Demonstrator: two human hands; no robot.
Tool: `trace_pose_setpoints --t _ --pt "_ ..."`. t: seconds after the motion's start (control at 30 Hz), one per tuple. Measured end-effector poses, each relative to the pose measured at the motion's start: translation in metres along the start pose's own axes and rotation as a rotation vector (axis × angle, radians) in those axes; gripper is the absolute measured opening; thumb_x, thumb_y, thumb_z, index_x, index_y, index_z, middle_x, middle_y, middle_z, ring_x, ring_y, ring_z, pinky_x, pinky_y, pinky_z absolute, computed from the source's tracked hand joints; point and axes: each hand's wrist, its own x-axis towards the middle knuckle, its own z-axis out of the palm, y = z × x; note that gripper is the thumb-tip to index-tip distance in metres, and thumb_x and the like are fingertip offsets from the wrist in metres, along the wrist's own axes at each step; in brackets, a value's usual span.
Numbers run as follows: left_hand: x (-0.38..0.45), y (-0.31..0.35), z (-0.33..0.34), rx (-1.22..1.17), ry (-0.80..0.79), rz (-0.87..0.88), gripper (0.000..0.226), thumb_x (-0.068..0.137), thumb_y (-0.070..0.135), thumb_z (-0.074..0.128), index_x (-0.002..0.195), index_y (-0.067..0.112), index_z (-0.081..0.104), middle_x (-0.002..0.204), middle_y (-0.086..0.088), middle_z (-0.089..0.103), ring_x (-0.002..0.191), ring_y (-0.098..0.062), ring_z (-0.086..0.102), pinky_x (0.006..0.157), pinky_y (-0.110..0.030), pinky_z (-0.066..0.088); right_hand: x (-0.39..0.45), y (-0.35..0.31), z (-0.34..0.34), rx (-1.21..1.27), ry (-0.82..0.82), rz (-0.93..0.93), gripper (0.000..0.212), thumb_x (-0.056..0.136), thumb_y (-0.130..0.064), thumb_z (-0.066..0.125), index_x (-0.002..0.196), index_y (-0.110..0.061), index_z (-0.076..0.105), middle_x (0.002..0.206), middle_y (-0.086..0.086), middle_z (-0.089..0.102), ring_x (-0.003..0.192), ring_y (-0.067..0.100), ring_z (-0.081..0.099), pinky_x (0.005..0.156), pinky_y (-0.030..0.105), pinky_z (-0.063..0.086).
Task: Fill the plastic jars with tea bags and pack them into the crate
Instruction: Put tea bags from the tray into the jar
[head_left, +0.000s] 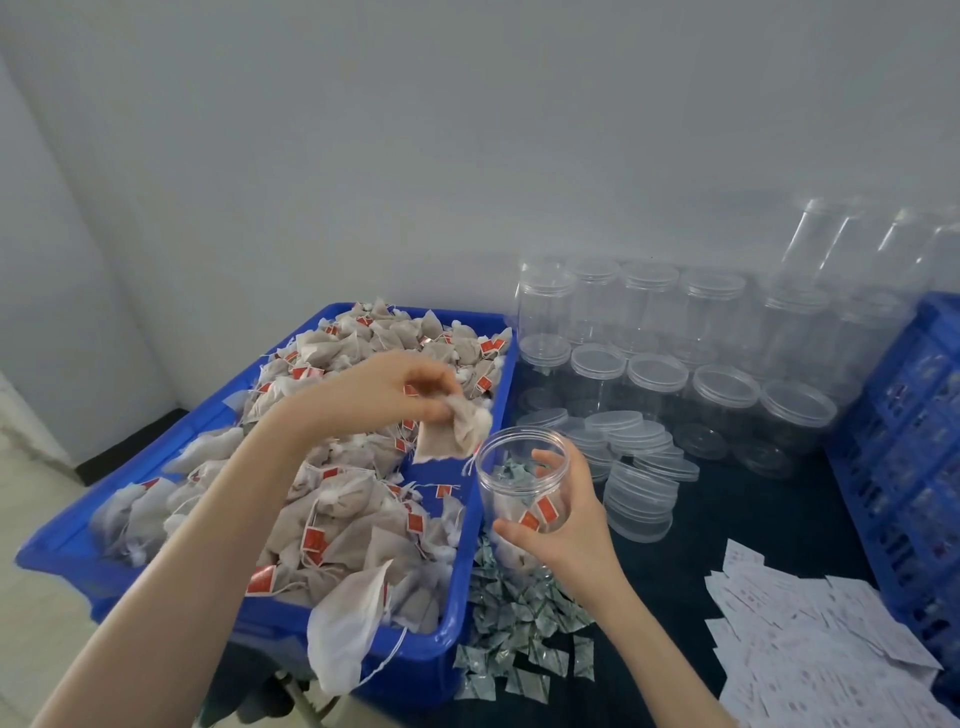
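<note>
My right hand (563, 525) grips an open clear plastic jar (522, 480), tilted toward me, with tea bags and a small green packet inside. My left hand (395, 392) pinches a beige tea bag (452, 431) just left of the jar's mouth, its string hanging down. Below my left arm, a blue tray (467, 525) holds a heap of tea bags (343, 509) with red tags. A blue crate (904, 467) stands at the right edge.
Several lidded empty jars (722, 395) stand in rows behind, taller ones at back right. Loose clear lids (641, 483) are stacked right of my jar. Small green packets (519, 623) lie beside the tray. White paper slips (810, 654) are scattered at lower right.
</note>
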Motion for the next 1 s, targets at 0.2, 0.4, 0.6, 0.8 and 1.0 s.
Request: trace_pose_setpoints --t 0.2,0.4,0.6,0.8,1.0 --pt "0.023 0.028 0.015 -0.048 0.349 0.159 0.011 0.087 0.026 0.064 0.091 0.036 0.064 0.083 0.028 0.063 0.084 0.014 0.056 0.074 0.000 0.040 0.000 0.001 0.001 0.011 -0.010 0.002 0.090 0.055 -0.041 0.086 0.123 -0.066 0.033 0.125 -0.038 0.048 0.121 -0.005 0.051 0.101 0.032 0.050" --pt "0.038 0.030 0.047 0.126 0.108 0.140 0.011 0.081 0.034 0.070 0.089 0.033 0.063 0.083 0.016 0.064 0.079 0.004 0.058 0.070 -0.009 0.045 -0.001 0.000 -0.003 0.055 0.011 -0.005 0.089 0.057 -0.039 0.086 0.122 -0.070 0.034 0.124 -0.037 0.054 0.119 -0.007 0.054 0.088 0.014 0.049" --pt "0.049 0.028 0.072 0.445 -0.100 0.153 0.008 0.087 0.030 0.064 0.091 0.024 0.068 0.084 0.011 0.066 0.077 -0.004 0.061 0.078 -0.034 0.054 -0.001 0.002 -0.005 0.045 0.002 -0.005 0.100 0.054 -0.042 0.088 0.135 -0.056 0.032 0.128 -0.030 0.056 0.119 -0.001 0.058 0.093 0.022 0.052" --pt "0.056 0.026 0.062 0.349 -0.041 0.166 0.017 0.089 0.018 0.062 0.096 0.027 0.075 0.087 0.018 0.068 0.076 0.002 0.060 0.077 -0.014 0.047 -0.003 0.004 -0.008 0.003 0.038 0.009 0.095 0.051 -0.051 0.083 0.132 -0.056 0.033 0.128 -0.031 0.051 0.121 -0.009 0.049 0.094 0.013 0.045" --pt "0.068 -0.021 0.057 0.635 0.069 -0.156 0.017 0.091 0.018 0.058 0.103 0.018 0.070 0.103 0.002 0.067 0.091 -0.016 0.063 0.080 -0.033 0.053 -0.004 0.009 -0.013 -0.008 0.063 0.008 0.093 0.057 -0.036 0.088 0.131 -0.053 0.035 0.129 -0.027 0.050 0.121 -0.010 0.046 0.091 0.011 0.041"
